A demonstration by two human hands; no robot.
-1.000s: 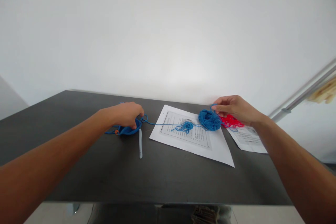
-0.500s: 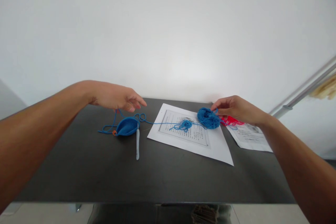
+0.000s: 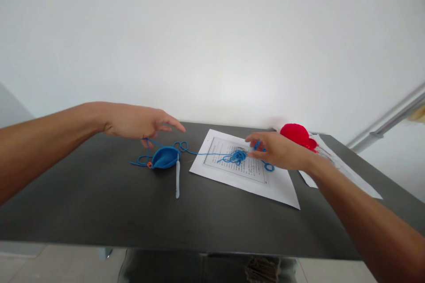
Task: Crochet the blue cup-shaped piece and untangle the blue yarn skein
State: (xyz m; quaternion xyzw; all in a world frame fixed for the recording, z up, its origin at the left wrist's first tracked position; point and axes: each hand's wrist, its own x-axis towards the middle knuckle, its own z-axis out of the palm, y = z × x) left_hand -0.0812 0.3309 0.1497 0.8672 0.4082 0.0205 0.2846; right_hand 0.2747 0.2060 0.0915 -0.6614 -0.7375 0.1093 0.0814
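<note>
Right hand (image 3: 279, 152) touches blue yarn (image 3: 236, 156) on paper (image 3: 282, 188); left hand (image 3: 139, 121) hovers splayed.

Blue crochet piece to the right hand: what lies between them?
In the head view, a blue yarn strand runs from the crochet piece across the printed sheet to a small tangle beside the right hand. A hook lies beside the piece.

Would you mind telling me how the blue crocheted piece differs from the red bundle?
The blue crocheted piece lies on bare table near the left hand; the red bundle sits by the far edge, beyond the right hand. A crochet hook touches the blue crocheted piece; none shows by the red bundle. Both look like yarn.
</note>
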